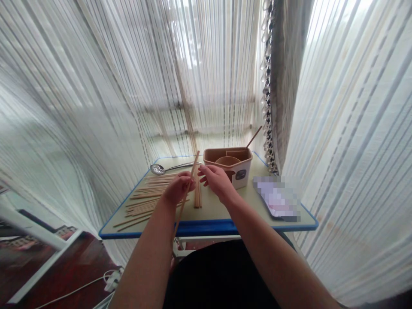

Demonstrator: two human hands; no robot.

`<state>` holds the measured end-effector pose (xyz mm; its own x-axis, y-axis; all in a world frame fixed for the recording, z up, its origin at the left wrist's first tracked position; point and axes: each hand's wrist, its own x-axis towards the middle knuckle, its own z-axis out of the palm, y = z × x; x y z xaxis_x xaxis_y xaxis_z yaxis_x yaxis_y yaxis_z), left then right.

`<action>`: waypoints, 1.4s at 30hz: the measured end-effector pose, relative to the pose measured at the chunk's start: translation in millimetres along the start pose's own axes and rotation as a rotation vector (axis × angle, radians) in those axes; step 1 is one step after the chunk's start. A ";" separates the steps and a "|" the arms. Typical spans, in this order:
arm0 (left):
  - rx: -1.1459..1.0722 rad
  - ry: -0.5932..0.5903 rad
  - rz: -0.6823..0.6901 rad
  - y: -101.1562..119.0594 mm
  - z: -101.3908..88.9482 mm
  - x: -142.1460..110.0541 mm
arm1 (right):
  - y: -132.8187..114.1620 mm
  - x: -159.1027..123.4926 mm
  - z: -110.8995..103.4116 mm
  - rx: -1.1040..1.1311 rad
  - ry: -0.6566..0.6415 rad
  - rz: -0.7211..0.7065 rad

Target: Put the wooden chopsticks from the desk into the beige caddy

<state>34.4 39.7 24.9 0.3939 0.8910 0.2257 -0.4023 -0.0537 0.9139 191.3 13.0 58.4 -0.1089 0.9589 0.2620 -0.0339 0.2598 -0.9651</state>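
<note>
1. Above a pale, blue-edged table, my left hand gripped a long wooden stick, fingers closed around it, one end slanting up and away from me.
2. My right hand hovered just beside it, fingers parted and partly curled; whether the fingertips touched the wood, I could not tell.
3. Between my hands, a narrow row of sticks lay pointing away from me on the tabletop.
4. At left, loose sticks spread sideways, a slotted metal spoon behind them.
5. Beyond my right hand stood a divided holder, a slim rod leaning out; a blurred purplish item lay farther right.
</note>
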 end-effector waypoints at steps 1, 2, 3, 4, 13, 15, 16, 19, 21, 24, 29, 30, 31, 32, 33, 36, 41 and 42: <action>0.009 -0.029 -0.020 -0.6 -0.9 -0.1 | -2.1 2.9 0.5 -0.042 0.028 -0.050; 0.015 -0.056 -0.040 -1.4 -1.8 -0.1 | -4.2 5.5 0.6 -0.080 0.059 -0.095; 0.015 -0.079 -0.057 -2.4 -2.7 -0.2 | -6.6 7.7 0.6 -0.109 0.083 -0.131; 0.013 -0.097 -0.070 -3.4 -3.4 -0.2 | -9.2 9.5 0.6 -0.127 0.093 -0.153; -0.052 -0.068 -0.050 -5.9 1.9 0.9 | -62.3 31.2 2.4 -0.073 0.120 -0.352; -0.088 -0.011 -0.019 -5.2 3.8 0.7 | -80.7 40.3 3.9 -0.179 0.074 -0.397; -0.113 0.022 0.004 -4.7 4.8 0.5 | -89.4 44.6 5.3 -0.228 0.039 -0.418; -0.156 0.097 0.061 -2.4 7.4 0.3 | -110.6 53.8 11.7 -0.386 -0.058 -0.446; -0.145 0.144 0.081 -0.7 8.2 1.2 | -119.4 56.1 15.6 -0.517 -0.121 -0.444; -0.058 0.256 0.139 0.6 7.0 3.6 | -124.3 56.2 15.4 -0.724 -0.153 -0.452; 0.180 0.374 0.277 1.6 8.9 2.3 | -124.8 52.7 -4.2 -0.771 -0.217 -0.529; 0.223 0.374 0.309 3.0 12.0 1.4 | -126.2 50.6 -10.4 -0.755 -0.237 -0.549; 0.269 0.362 0.341 5.2 16.4 0.9 | -128.3 47.8 -17.1 -0.745 -0.243 -0.567; 0.321 0.337 0.372 8.3 21.9 1.1 | -131.0 44.3 -24.0 -0.737 -0.235 -0.585; 0.382 0.300 0.404 12.5 28.5 2.4 | -134.2 40.3 -31.0 -0.721 -0.213 -0.607; 0.599 0.167 0.511 30.1 52.3 14.8 | -144.9 27.9 -49.4 -0.635 -0.099 -0.677; 0.762 0.026 0.614 59.5 91.0 59.8 | -158.6 18.0 -68.7 -0.540 0.290 -0.782; 0.751 0.000 0.607 62.8 96.8 70.2 | -159.4 18.5 -72.5 -0.522 0.360 -0.794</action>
<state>116.8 55.3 130.8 0.2925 0.6164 0.7311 0.0959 -0.7796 0.6189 266.7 -2.4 216.8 0.0649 0.4422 0.8946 0.4814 0.7714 -0.4162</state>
